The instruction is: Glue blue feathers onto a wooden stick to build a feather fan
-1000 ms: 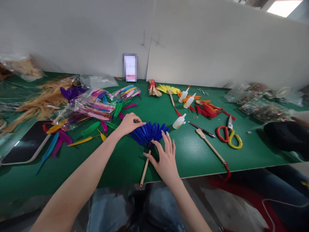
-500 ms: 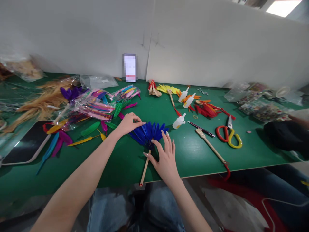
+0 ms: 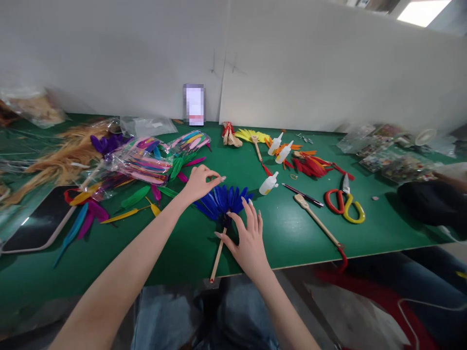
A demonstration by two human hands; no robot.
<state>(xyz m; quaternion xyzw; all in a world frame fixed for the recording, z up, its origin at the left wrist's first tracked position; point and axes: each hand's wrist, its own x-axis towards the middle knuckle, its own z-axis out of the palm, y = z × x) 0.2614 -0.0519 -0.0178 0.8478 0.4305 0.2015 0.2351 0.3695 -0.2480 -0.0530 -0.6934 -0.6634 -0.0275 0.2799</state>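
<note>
A fan of blue feathers [image 3: 219, 203] on a slim wooden handle [image 3: 218, 257] lies on the green table, its handle pointing toward me. My right hand [image 3: 248, 231] steadies it from the right: the thumb crosses the top of the handle, the index fingertip presses at the feather base, and the other fingers stretch up along the right feathers. At the fan's upper left edge is my left hand [image 3: 202, 183], thumb and index finger pinched together at the feather tips. What sits in that pinch, if anything, is too small to make out.
Loose and bagged coloured feathers [image 3: 142, 160] and a phone [image 3: 40, 218] lie left. Rightward are a glue bottle [image 3: 269, 183], a black pen [image 3: 302, 195], another wooden handle [image 3: 317, 219] and scissors [image 3: 345, 204]. A yellow feather fan [image 3: 253, 135] lies behind; a lit phone [image 3: 194, 104] leans on the wall.
My left hand has lifted slightly up and to the right along the feather tips. My right hand keeps its place on the fan. The view has shifted a little.
</note>
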